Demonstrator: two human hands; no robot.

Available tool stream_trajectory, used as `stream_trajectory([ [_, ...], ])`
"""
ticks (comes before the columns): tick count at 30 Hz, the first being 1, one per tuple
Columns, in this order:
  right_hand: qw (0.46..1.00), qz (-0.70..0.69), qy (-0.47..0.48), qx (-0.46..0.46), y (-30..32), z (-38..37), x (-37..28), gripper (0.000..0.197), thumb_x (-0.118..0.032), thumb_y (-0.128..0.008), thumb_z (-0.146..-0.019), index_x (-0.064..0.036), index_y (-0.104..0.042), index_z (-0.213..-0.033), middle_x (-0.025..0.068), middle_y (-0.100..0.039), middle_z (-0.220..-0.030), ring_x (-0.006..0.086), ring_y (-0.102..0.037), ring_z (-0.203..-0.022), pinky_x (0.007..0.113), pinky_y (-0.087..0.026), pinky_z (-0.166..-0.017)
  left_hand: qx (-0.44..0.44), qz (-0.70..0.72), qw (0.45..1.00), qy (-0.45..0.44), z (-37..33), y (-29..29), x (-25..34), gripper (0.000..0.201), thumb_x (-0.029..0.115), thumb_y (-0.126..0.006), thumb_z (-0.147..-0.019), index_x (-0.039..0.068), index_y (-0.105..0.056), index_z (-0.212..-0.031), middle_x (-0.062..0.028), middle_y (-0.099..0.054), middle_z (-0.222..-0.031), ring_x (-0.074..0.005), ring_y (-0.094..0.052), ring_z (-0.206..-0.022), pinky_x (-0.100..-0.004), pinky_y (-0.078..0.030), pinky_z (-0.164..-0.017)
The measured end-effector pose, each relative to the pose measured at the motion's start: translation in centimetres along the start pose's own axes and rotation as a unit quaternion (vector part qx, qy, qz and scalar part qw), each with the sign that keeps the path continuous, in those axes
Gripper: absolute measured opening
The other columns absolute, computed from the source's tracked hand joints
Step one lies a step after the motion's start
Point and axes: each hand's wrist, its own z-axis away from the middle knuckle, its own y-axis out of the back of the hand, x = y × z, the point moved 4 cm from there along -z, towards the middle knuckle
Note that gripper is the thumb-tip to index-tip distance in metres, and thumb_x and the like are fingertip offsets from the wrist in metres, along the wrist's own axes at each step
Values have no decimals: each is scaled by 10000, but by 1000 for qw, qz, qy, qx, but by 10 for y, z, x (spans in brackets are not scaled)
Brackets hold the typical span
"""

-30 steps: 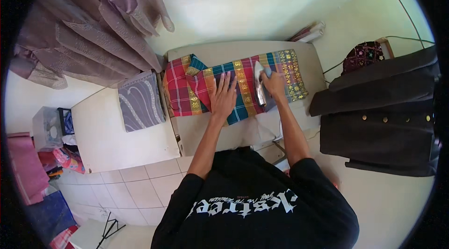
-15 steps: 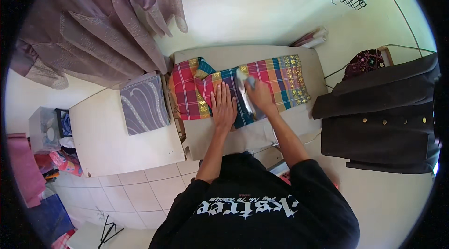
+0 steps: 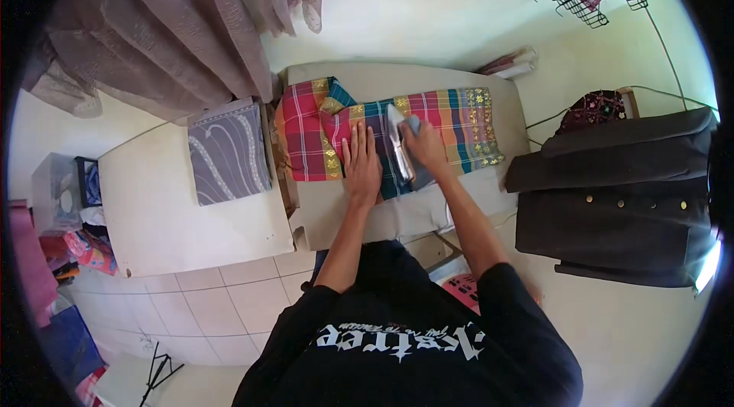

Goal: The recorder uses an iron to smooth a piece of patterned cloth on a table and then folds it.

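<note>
A plaid cloth [image 3: 308, 133] in red, teal and yellow, with gold motifs, lies lengthwise on a padded beige ironing surface [image 3: 325, 225]. Its left end is bunched and folded over. My left hand [image 3: 362, 166] rests flat on the middle of the cloth, fingers stretched out and pointing away from me. Just to its right, my right hand [image 3: 428, 151] is wrapped round the handle of a clothes iron [image 3: 400, 153]. The iron sits on the cloth with its tip toward the far edge; its soleplate is hidden.
Left of the ironing surface, a folded grey patterned cloth [image 3: 229, 153] lies on a white table [image 3: 153, 208]. Mauve curtains [image 3: 176, 32] hang behind it. At right hangs a dark buttoned jacket [image 3: 612, 216]. A wire rack [image 3: 562, 2] is above; a pink basket [image 3: 460, 290] stands below.
The view has shifted a little. The iron has barely moved, lying slightly farther right of my left hand. My left hand stays flat on the cloth.
</note>
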Motion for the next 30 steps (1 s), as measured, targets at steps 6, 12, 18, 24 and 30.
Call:
stream_trajectory([
  [6,997,39,-43,57,6,-20,-24,550,-497,-622,-880,51,-650,-916,315,-660,-884,486,-652,-857,547,-529,-731,1,5,1000,11,-4,-3,4,571,268,-491,-964,83,-369,-1490,-135,-241,-1597,-272,-205,-1484,-479,-148,-1194],
  [12,993,91,-67,10,31,42,27,656,-576,-593,-877,77,-638,-923,336,-652,-858,491,-654,-849,547,-517,-756,20,34,999,9,0,5,-1,509,369,-461,-992,174,-453,-1461,-141,-249,-1591,-318,-223,-1471,-530,-155,-1180],
  [18,969,123,-111,185,66,-35,89,611,-550,-609,-873,55,-640,-948,298,-670,-852,460,-666,-821,545,-524,-734,25,31,999,-11,-4,4,9,506,375,-492,-973,194,-478,-1446,-149,-260,-1585,-328,-235,-1465,-542,-168,-1173],
  [24,988,127,83,42,46,44,82,569,-519,-621,-881,40,-645,-978,297,-652,-767,485,-644,-730,551,-519,-649,13,-13,1000,7,0,8,3,488,362,-518,-960,208,-509,-1423,-135,-292,-1575,-301,-270,-1455,-513,-179,-1178],
  [30,985,135,-86,58,112,0,168,550,-515,-595,-901,30,-627,-967,307,-645,-763,480,-653,-764,546,-534,-694,9,-37,999,4,-11,14,16,470,355,-527,-958,217,-527,-1407,-124,-317,-1565,-297,-286,-1448,-507,-178,-1179],
])
